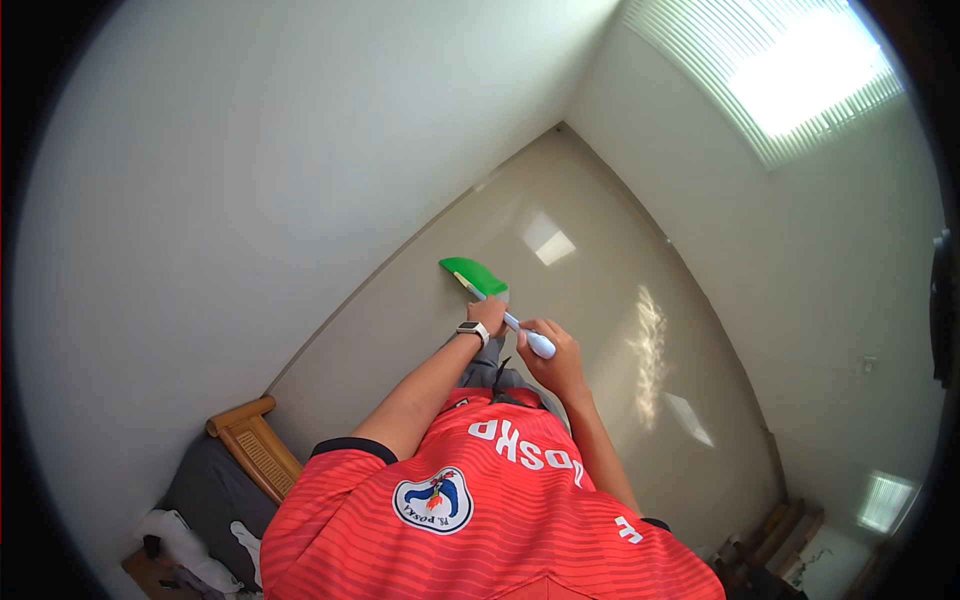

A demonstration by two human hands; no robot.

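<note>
A broom with a pale handle (539,344) and a green head (474,274) slants down and away from me, its head low over the tiled floor (600,330) near the left wall. My left hand (488,314), wearing a watch with a white strap (472,329), is closed around the handle lower down. Higher up, close to the handle's rounded end, my right hand (556,360) is closed on it too. The left hand and wrist cover part of the handle, and whether the bristles touch the floor I cannot tell.
White walls (290,160) meet in a corner ahead. A bright window with blinds (790,70) is at upper right. Behind me at lower left stands wooden furniture with a woven panel (258,450) and a dark cushion (210,510). Wooden furniture (775,540) is also at lower right.
</note>
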